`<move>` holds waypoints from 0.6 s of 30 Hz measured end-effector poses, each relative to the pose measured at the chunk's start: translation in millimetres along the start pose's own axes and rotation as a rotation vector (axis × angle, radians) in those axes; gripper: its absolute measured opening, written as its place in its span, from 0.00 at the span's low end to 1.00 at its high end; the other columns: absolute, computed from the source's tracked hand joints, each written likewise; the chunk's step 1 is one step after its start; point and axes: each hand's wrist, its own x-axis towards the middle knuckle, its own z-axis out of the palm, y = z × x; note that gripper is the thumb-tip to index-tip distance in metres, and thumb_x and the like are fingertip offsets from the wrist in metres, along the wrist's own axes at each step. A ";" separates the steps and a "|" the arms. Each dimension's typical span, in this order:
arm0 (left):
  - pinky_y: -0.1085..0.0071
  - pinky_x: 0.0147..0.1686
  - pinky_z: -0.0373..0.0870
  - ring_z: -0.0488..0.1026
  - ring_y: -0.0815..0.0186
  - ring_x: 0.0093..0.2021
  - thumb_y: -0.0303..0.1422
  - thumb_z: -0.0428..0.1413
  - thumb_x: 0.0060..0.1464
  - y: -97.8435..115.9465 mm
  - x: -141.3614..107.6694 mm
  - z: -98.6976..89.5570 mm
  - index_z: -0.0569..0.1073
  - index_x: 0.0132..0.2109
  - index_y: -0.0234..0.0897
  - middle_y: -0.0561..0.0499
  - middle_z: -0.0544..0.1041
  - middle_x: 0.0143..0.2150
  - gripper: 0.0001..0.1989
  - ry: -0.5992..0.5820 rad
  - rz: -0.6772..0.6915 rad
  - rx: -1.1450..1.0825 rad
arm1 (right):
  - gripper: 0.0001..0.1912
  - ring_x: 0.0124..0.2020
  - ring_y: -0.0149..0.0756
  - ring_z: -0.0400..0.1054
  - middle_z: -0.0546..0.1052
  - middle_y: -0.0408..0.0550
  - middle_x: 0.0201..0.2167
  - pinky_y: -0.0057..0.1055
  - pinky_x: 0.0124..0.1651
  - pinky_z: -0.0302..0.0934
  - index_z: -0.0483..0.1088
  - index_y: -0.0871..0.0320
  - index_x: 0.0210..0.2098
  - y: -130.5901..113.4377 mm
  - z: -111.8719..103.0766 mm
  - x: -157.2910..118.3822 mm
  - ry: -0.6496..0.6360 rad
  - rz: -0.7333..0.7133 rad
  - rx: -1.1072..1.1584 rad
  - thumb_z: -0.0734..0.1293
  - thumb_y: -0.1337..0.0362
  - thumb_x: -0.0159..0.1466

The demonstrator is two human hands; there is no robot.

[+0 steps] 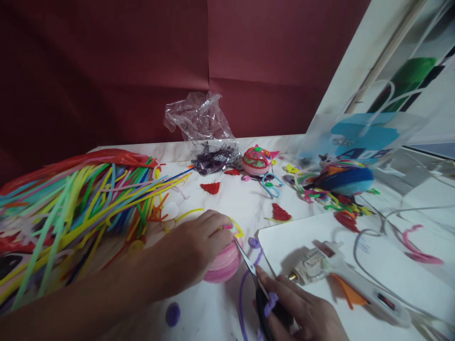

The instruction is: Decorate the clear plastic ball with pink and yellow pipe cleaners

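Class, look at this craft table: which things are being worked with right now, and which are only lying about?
In use:
left hand on the pink ball
right hand holding scissors, tips at the ball
purple pipe cleaner by the scissors

Lying about:
glue gun on white paper
pile of coloured pipe cleaners
plastic bag
finished pink ball
red pieces

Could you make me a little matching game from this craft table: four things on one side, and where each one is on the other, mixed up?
Things:
1. scissors
2. glue gun
3. pink ball
4. pipe cleaners

Places:
A. under the left hand
B. piled at the table's left
C. lying on the white sheet
D. in the right hand

Pairs: 1-D, 2-C, 3-A, 4-B
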 end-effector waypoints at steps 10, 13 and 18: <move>0.63 0.49 0.71 0.68 0.61 0.49 0.19 0.44 0.59 -1.3 -2.1 1.8 0.70 0.45 0.30 0.42 0.71 0.48 0.12 -0.007 -0.012 -0.023 | 0.23 0.19 0.33 0.73 0.79 0.49 0.25 0.23 0.21 0.68 0.73 0.59 0.48 0.6 3.8 -2.9 0.028 0.006 -0.007 0.55 0.71 0.57; 0.64 0.48 0.72 0.69 0.61 0.49 0.19 0.44 0.58 -1.3 -2.5 2.2 0.70 0.44 0.30 0.42 0.72 0.48 0.12 0.018 0.000 -0.012 | 0.23 0.17 0.33 0.72 0.79 0.49 0.25 0.24 0.21 0.69 0.74 0.58 0.47 0.7 5.6 -3.7 0.045 0.005 -0.017 0.56 0.71 0.56; 0.63 0.48 0.72 0.69 0.61 0.49 0.19 0.45 0.58 -3.2 -3.7 3.7 0.70 0.45 0.30 0.42 0.71 0.48 0.12 0.028 0.001 -0.012 | 0.23 0.17 0.34 0.72 0.78 0.48 0.24 0.24 0.20 0.68 0.73 0.58 0.47 0.6 6.2 -3.5 0.051 0.005 -0.009 0.56 0.71 0.56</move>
